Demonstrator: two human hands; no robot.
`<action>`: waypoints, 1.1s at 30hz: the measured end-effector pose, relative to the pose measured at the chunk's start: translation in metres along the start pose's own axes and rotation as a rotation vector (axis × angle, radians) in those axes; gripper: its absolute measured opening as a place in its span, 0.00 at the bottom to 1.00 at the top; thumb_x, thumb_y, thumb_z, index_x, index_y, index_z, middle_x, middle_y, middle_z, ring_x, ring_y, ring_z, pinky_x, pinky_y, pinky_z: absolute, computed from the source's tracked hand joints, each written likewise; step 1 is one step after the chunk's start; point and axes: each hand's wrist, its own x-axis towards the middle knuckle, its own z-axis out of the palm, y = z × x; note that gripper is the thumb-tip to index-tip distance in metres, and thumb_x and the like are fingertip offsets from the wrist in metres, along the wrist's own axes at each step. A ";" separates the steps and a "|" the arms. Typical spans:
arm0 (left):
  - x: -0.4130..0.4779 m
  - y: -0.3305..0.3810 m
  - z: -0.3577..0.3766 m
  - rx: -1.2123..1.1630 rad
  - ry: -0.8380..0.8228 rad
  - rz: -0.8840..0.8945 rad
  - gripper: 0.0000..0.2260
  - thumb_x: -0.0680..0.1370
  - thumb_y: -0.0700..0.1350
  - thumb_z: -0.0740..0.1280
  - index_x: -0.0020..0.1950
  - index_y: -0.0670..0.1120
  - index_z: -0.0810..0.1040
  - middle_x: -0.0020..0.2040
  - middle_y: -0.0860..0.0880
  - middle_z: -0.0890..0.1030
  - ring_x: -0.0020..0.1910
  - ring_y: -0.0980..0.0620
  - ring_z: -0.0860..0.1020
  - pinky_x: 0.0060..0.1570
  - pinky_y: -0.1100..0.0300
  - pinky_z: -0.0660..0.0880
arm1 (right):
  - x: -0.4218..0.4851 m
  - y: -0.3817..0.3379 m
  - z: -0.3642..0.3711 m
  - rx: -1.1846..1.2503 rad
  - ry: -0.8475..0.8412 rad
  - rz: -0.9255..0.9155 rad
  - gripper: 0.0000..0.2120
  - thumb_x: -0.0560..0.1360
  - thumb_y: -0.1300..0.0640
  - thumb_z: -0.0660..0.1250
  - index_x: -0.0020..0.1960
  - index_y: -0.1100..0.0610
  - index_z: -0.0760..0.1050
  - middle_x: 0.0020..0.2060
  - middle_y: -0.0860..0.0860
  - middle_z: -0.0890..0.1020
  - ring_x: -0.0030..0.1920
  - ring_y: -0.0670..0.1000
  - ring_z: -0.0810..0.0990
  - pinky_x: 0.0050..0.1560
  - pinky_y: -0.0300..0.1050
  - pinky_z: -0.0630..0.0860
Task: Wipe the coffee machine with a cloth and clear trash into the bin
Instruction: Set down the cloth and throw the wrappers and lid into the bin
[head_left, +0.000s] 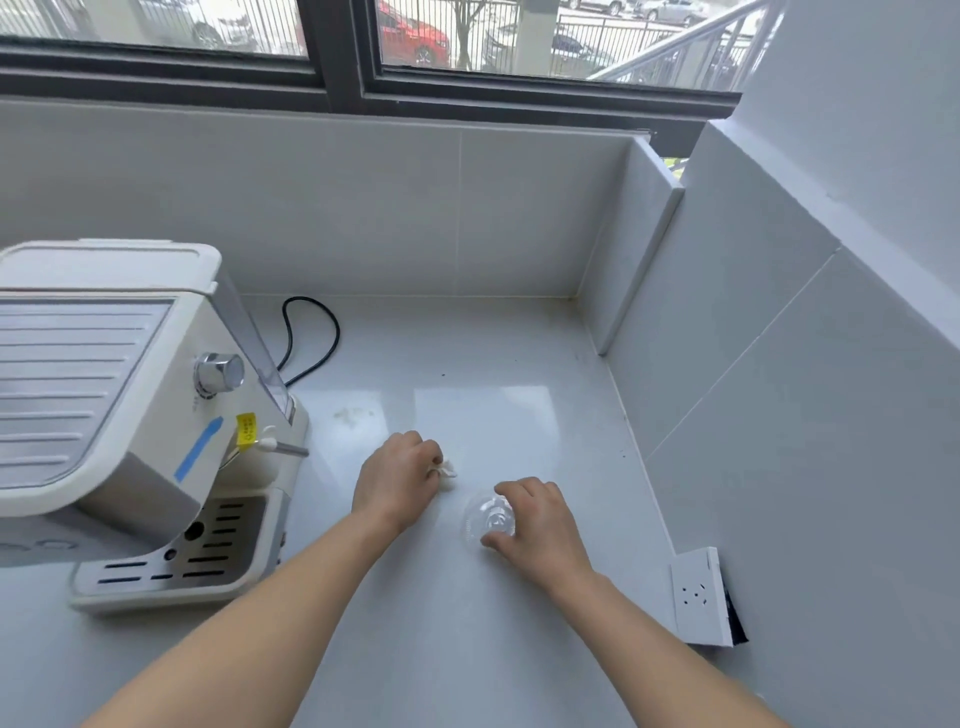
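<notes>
A cream coffee machine (119, 405) stands at the left of the white counter (483, 364), with a chrome knob, a steam wand and a slotted drip tray. My left hand (395, 480) rests on the counter to its right, fingers closed on a small crumpled white paper scrap (448, 470). My right hand (535, 525) is a little nearer and further right, its fingers curled around a clear plastic cup lid (485, 517) lying on the counter. No cloth or bin is in view.
A black power cord (311, 338) loops behind the machine. A faint stain (356, 414) marks the counter beyond my left hand. A white wall socket (698, 597) sits low on the right wall. Tiled walls enclose the counter at back and right, under a window.
</notes>
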 end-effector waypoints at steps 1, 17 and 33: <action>-0.008 -0.003 -0.001 -0.029 0.003 -0.016 0.07 0.78 0.45 0.65 0.55 0.49 0.80 0.50 0.51 0.77 0.52 0.48 0.75 0.42 0.56 0.68 | -0.002 -0.003 0.001 0.044 0.006 0.041 0.27 0.70 0.51 0.73 0.67 0.52 0.72 0.59 0.50 0.75 0.60 0.55 0.70 0.55 0.39 0.66; -0.141 -0.040 -0.041 -0.180 0.098 0.018 0.06 0.77 0.41 0.66 0.50 0.47 0.81 0.47 0.50 0.78 0.45 0.46 0.78 0.39 0.56 0.69 | -0.085 -0.070 0.015 0.181 0.109 0.196 0.14 0.75 0.62 0.69 0.60 0.54 0.79 0.53 0.48 0.78 0.50 0.49 0.78 0.49 0.38 0.70; -0.299 -0.063 -0.059 -0.200 0.139 0.041 0.04 0.76 0.40 0.69 0.49 0.45 0.82 0.46 0.48 0.78 0.43 0.45 0.78 0.41 0.51 0.75 | -0.206 -0.130 0.058 0.178 0.111 0.040 0.15 0.75 0.67 0.64 0.58 0.53 0.79 0.54 0.48 0.78 0.49 0.49 0.79 0.53 0.39 0.73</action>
